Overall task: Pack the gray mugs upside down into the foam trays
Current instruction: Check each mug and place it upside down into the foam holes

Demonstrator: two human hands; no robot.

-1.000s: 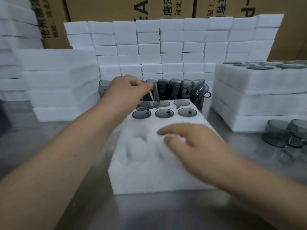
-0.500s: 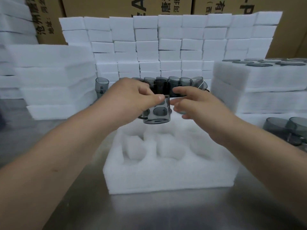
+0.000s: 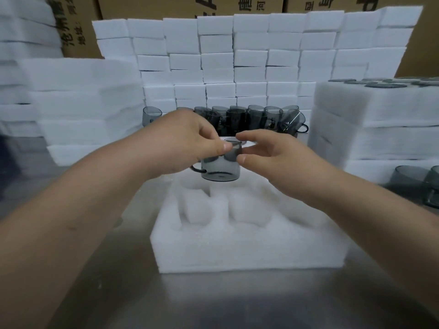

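Both hands meet over the far half of the tray [image 3: 237, 252], and between them hangs one gray mug [image 3: 221, 168], clear of the foam and just above it. The left hand [image 3: 187, 141] comes over the top, its fingers curled down and its thumb pressed on the mug's upper edge. The right hand [image 3: 268, 153] pinches from the other side, forefinger laid along the upper edge and thumb against the glass wall. The mug's handle [image 3: 196, 169] sticks out to the left, under the left palm. I cannot tell from here which end of the mug is up.

The tray lies flat on the steel tabletop [image 3: 213, 302], its near pockets [image 3: 247, 207] showing white foam; the far row is hidden behind the hands.

Behind the hands stands a mug row [image 3: 251, 117], crowded close together, with a lone mug [image 3: 152, 115] off to its left. Behind those rises a wall of foam blocks [image 3: 249, 55], and boxes [image 3: 166, 5] with printed lettering stand behind that. A left stack [image 3: 83, 103] of foam sits to one side. On the other, a right stack [image 3: 375, 115] has dark round mug ends [image 3: 380, 85] showing on its top layer. Two spare mugs [image 3: 411, 179] sit at the tabletop's right edge, near that stack's foot.
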